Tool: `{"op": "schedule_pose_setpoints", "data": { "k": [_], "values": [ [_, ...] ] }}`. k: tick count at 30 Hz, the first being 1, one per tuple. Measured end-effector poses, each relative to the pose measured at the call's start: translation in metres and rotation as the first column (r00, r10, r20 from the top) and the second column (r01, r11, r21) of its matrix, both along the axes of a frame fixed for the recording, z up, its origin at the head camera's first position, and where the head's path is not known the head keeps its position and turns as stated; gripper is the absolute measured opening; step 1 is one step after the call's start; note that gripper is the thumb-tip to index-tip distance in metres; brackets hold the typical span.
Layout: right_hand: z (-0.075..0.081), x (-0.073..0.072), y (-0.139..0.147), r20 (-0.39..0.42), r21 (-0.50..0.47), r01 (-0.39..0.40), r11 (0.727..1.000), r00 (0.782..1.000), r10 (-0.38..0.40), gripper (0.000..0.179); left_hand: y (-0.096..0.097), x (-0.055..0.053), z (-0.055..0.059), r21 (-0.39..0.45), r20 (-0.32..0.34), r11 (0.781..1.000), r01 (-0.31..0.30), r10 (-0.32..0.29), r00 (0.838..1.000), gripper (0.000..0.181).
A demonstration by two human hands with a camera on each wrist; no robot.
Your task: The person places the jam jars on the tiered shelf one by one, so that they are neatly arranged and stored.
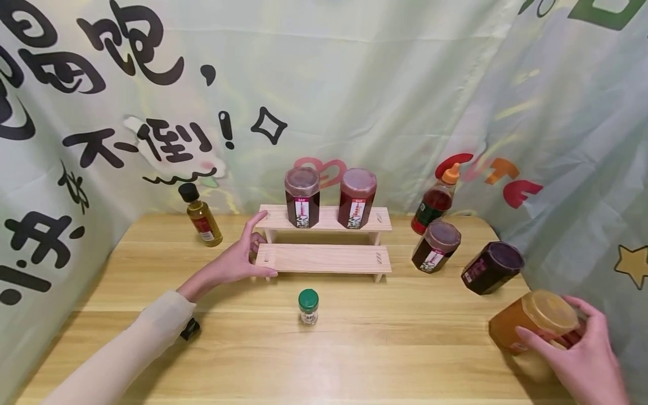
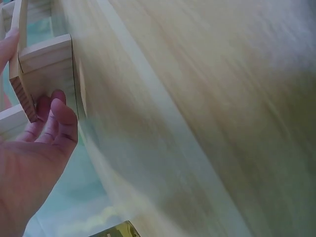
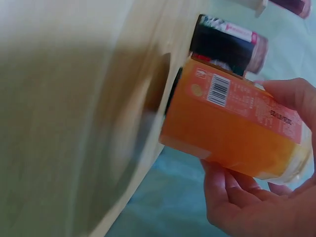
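My left hand (image 1: 240, 256) holds the left end of a two-step wooden rack (image 1: 324, 259), thumb at the lower step and index finger reaching the upper one. In the left wrist view, its fingers curl beside the rack's end (image 2: 47, 54). At the table's right edge my right hand (image 1: 589, 349) grips an orange honey jar (image 1: 513, 323) between thumb and fingers. The jar's barcode label faces the right wrist camera, and the jar looks tilted. Two dark red jars, a left one (image 1: 302, 197) and a right one (image 1: 358, 198), stand on the upper step.
Right of the rack stand a red sauce bottle (image 1: 432, 208), a dark jar (image 1: 436, 246) and another dark jar (image 1: 491, 269). A yellow oil bottle (image 1: 202, 220) is at left. A green-capped shaker (image 1: 308, 306) stands in front. A small black object (image 1: 190, 329) lies near the left sleeve.
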State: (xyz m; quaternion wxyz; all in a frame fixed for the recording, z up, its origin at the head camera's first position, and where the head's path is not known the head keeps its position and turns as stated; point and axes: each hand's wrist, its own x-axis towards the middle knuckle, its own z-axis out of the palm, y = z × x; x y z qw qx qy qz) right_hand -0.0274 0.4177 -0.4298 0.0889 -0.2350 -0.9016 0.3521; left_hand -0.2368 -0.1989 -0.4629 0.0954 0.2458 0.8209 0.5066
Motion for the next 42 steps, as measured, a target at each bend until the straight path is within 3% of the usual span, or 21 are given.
{"op": "schedule_pose_setpoints", "data": {
  "k": [4,11,18,33,42],
  "values": [
    [0.004,0.001,-0.011,-0.084,-0.011,-0.028,1.0,0.996,0.027,0.118,0.0,0.0,0.002,-0.015,-0.005,1.0,0.004,-0.005,1.0,0.143],
    [0.012,0.002,-0.031,-0.202,0.043,-0.128,0.991,0.97,0.134,0.108,-0.002,0.0,0.004,-0.04,-0.011,0.999,0.011,-0.011,1.0,0.142],
    [0.023,-0.003,-0.056,-0.238,0.047,-0.199,0.979,0.949,0.205,0.106,-0.003,0.001,0.005,-0.032,0.001,0.999,0.023,-0.023,1.0,0.143],
    [0.049,-0.042,-0.12,-0.285,0.11,-0.368,0.923,0.878,0.384,0.106,-0.005,0.001,0.007,-0.057,-0.017,0.998,0.013,-0.014,1.0,0.141],
    [0.049,-0.066,-0.151,-0.323,0.136,-0.435,0.89,0.83,0.455,0.103,-0.005,-0.001,0.004,-0.066,-0.035,0.998,0.007,-0.009,0.999,0.141]
  ]
}}
